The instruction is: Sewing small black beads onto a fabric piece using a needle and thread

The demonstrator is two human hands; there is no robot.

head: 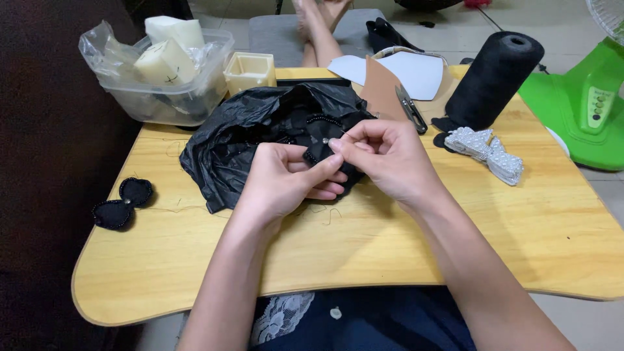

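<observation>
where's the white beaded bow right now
In the head view, the white beaded bow lies on the wooden table, right side, beside the black thread cone.

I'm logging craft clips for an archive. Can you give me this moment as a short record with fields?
Setting: yellow wooden lap table
Left hand: holds a black beaded bow piece
Right hand: pinches at the piece's centre; a needle is too small to confirm
Under hands: black plastic bag
Left edge: finished black bow
Right side: white pearl bow, black thread cone
Back: clear container
</observation>
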